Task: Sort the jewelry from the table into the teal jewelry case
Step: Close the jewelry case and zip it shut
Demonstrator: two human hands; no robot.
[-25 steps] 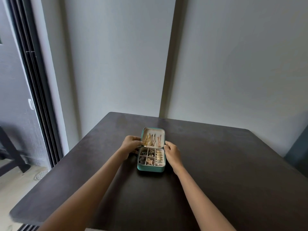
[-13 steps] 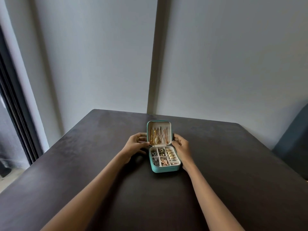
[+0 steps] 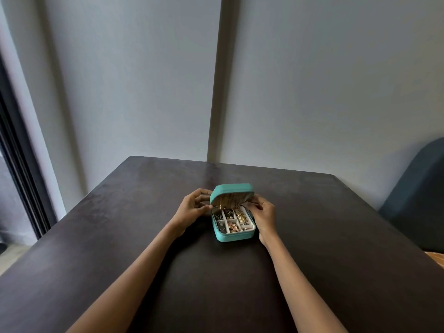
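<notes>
A small teal jewelry case (image 3: 234, 236) stands in the middle of the dark table (image 3: 120, 236). Its white compartments hold jewelry (image 3: 231, 221): gold, rose and dark pieces. The lid (image 3: 231, 191) is tilted forward, half lowered over the tray, with gold chains hanging inside it. My left hand (image 3: 193, 207) grips the lid's left edge with curled fingers. My right hand (image 3: 263, 213) grips the lid's right edge, its heel beside the case.
The table butts against a pale wall at the back. A dark blue chair back (image 3: 418, 195) rises at the right edge. A dark door frame (image 3: 14, 152) runs down the left side.
The lid stood upright and open before; now both hands have swung it forward and down, half over the tray. The view has also shifted left to right.
</notes>
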